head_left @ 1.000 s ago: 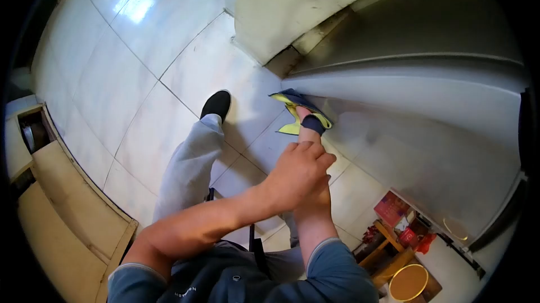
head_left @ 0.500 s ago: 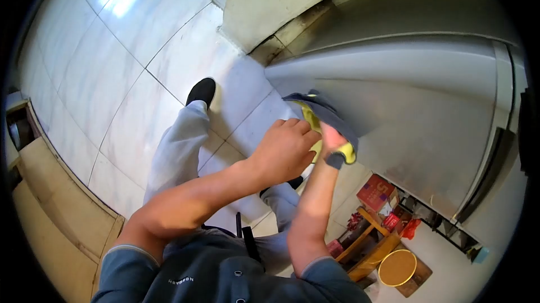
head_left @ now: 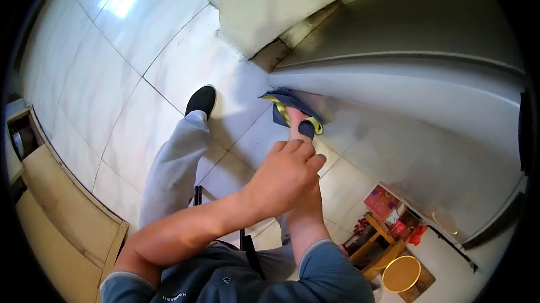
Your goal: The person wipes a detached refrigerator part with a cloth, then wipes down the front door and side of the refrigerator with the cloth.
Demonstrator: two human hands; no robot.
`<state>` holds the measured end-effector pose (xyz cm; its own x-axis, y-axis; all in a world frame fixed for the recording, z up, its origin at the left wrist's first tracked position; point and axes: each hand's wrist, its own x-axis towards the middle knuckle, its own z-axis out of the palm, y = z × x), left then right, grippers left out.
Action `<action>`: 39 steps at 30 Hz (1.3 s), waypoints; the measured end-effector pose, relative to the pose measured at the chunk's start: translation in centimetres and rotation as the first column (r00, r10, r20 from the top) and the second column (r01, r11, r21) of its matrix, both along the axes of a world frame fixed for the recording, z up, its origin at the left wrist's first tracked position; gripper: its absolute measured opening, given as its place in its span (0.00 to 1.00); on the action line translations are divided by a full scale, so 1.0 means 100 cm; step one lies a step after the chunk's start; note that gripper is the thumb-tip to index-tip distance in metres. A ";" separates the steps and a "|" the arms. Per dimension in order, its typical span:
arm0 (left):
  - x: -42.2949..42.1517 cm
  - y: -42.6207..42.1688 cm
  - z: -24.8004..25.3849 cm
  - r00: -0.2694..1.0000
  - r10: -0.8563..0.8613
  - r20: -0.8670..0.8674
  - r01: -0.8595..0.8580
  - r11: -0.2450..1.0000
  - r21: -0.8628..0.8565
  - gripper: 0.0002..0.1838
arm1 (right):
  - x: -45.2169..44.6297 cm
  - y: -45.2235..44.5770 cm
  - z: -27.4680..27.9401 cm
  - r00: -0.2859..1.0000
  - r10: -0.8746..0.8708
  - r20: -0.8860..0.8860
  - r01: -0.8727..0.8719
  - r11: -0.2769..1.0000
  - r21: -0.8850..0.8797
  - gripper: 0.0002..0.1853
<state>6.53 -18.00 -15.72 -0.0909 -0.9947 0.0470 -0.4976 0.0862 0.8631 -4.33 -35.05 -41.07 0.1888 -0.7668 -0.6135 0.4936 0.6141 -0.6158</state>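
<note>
A dark blue and yellow cloth (head_left: 287, 99) is wrapped partly around my right hand (head_left: 298, 117), against the lower part of a grey appliance door. Much of that hand is covered by the cloth, and a folded end hangs over the wrist. My left hand (head_left: 286, 171) has its fingers curled and sits over my right forearm, nearer to the camera. Whether it holds anything or touches the forearm is hidden.
The grey door (head_left: 405, 134) fills the right side. At lower right are a red box (head_left: 382, 202), a wooden rack (head_left: 382, 230) and a round gold-rimmed item (head_left: 401, 274). Wooden furniture (head_left: 62, 190) stands at left. A black shoe (head_left: 201, 101) rests on the tiles.
Half a second ago my right hand and the cloth were nearer to me and further right; now they are further away. My left hand has moved from beside my right wrist to over the forearm.
</note>
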 end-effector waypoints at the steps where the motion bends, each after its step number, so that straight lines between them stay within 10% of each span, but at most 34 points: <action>1: 0.000 0.001 0.000 1.000 0.007 -0.003 -0.007 1.000 -0.017 0.17 | -0.009 0.002 0.004 1.000 0.018 0.005 -0.018 0.999 -0.037 0.24; 5: 0.007 0.004 0.007 1.000 0.009 -0.025 -0.011 0.997 -0.075 0.16 | -0.060 0.004 0.015 0.962 0.263 -0.077 -0.267 0.835 -0.481 0.24; 6: 0.008 0.004 0.005 0.996 0.047 -0.071 -0.056 0.989 -0.139 0.14 | -0.052 0.013 0.084 0.882 0.290 -0.372 -0.458 0.717 -0.525 0.26; 8: 0.016 0.004 0.009 0.987 0.116 -0.113 -0.138 0.968 -0.211 0.13 | -0.024 0.039 0.206 0.925 0.080 0.371 -0.019 0.986 -0.166 0.28; 10: 0.025 0.003 0.010 0.954 0.229 -0.191 -0.279 0.913 -0.299 0.11 | -0.015 0.058 0.291 0.676 -0.217 0.704 0.161 0.976 0.146 0.31; 14: 0.041 0.007 0.018 0.915 0.323 -0.244 -0.390 0.862 -0.323 0.10 | -0.049 0.070 0.343 0.424 0.337 0.841 -0.058 0.936 -0.346 0.31; 16: 0.048 0.007 0.018 0.913 0.324 -0.248 -0.396 0.852 -0.342 0.10 | -0.058 0.085 0.382 0.685 0.321 0.655 -0.043 0.914 -0.403 0.26; 17: 0.050 0.008 0.018 0.917 0.327 -0.230 -0.390 0.856 -0.338 0.10 | -0.065 0.093 0.387 0.776 -0.112 0.621 0.237 0.964 -0.121 0.27; 19: 0.050 0.005 0.018 0.922 0.316 -0.224 -0.379 0.857 -0.349 0.10 | -0.059 0.093 0.401 0.892 0.306 0.333 -0.071 0.822 -0.565 0.22; 23: 0.048 0.000 0.021 0.928 0.308 -0.208 -0.363 0.874 -0.324 0.09 | -0.035 0.109 0.373 0.850 0.129 0.511 0.200 0.818 -0.540 0.26; 25: 0.047 -0.002 0.022 0.932 0.284 -0.226 -0.347 0.880 -0.325 0.09 | -0.030 0.102 0.387 0.982 0.185 -0.047 -0.166 0.703 -0.692 0.29; 26: 0.046 -0.001 0.023 0.931 0.287 -0.225 -0.348 0.883 -0.315 0.09 | -0.036 0.099 0.397 0.982 0.182 -0.054 -0.168 0.701 -0.693 0.29; 28: 0.045 -0.001 0.024 0.931 0.278 -0.238 -0.345 0.883 -0.319 0.09 | -0.050 0.095 0.420 0.935 0.118 0.335 0.059 0.879 -0.473 0.25; 30: 0.045 -0.001 0.025 0.929 0.276 -0.246 -0.346 0.881 -0.322 0.09 | -0.051 0.098 0.461 0.918 0.172 0.357 0.053 0.840 -0.540 0.24; 35: 0.044 -0.002 0.027 0.925 0.273 -0.264 -0.353 0.874 -0.333 0.09 | -0.006 0.094 0.507 0.978 0.201 0.049 -0.108 0.697 -0.709 0.22; 39: 0.045 -0.002 0.027 0.917 0.281 -0.285 -0.365 0.878 -0.309 0.09 | 0.017 0.089 0.461 0.869 -0.232 -0.437 -0.208 0.630 -0.748 0.18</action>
